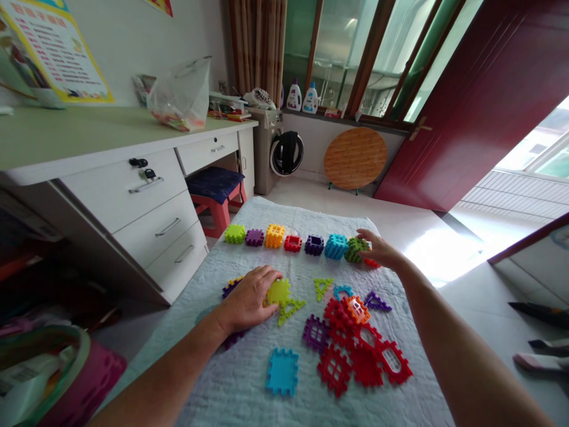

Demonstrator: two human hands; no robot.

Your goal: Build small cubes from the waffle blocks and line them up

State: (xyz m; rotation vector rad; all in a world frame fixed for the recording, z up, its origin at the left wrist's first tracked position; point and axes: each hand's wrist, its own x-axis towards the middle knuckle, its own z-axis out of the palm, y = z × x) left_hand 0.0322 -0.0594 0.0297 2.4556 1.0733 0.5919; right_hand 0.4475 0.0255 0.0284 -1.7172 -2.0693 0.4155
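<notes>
We've got our left hand (249, 299) flat, fingers apart, tips resting on the lime piece (279, 292) just right of it, near side of the quilt (231, 391). Our right hand (381, 251), fingers loosely apart, not clamped, touches the green cube (354, 249). The cube sits immed. left of its fingertips, at the right end of the far row of cubes (274, 235).
</notes>
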